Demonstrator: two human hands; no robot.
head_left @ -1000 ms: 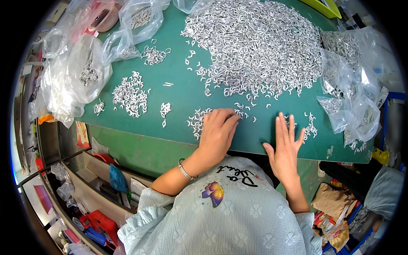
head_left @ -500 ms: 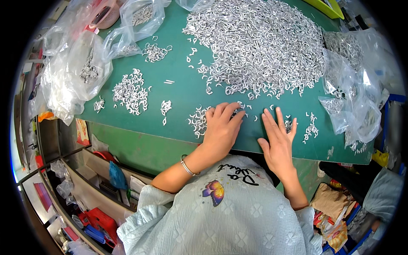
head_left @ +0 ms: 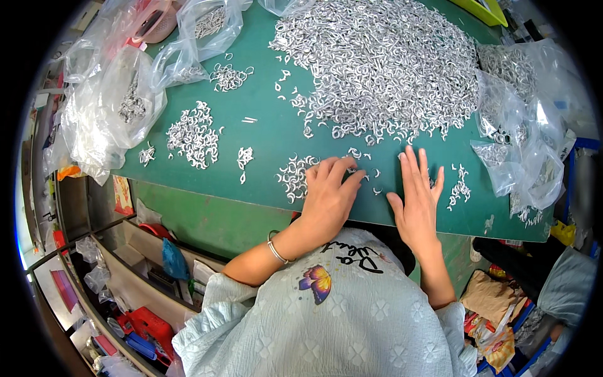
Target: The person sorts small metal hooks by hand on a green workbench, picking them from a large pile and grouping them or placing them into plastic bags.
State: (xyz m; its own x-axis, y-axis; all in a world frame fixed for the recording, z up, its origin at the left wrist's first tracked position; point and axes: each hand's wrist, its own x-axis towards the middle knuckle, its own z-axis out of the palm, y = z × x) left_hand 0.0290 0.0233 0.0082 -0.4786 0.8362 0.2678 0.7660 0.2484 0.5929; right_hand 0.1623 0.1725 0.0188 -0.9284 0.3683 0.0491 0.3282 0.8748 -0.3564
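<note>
My left hand (head_left: 328,196) is palm down at the near edge of the green table, fingers bent and somewhat apart. Beside it, on its left, lies a small heap of silver crescent-shaped metal pieces (head_left: 293,180). Its fingertips rest at the table top near more of these pieces (head_left: 358,153); what lies under the palm is hidden. My right hand (head_left: 417,207) lies flat with its fingers stretched out. A few loose crescents (head_left: 377,173) are between the two hands. Another small cluster (head_left: 460,188) sits to the right of my right hand.
A large mound of silver pieces (head_left: 383,69) covers the far middle of the green table (head_left: 264,141). Smaller heaps (head_left: 195,137) and rings (head_left: 230,78) lie left. Clear plastic bags (head_left: 103,125) flank both sides. A drawer unit (head_left: 141,248) stands at lower left.
My right hand has shifted slightly right and away from me, its fingers drawing closer together. My left hand has moved a little nearer, uncovering several crescents beyond its fingers.
</note>
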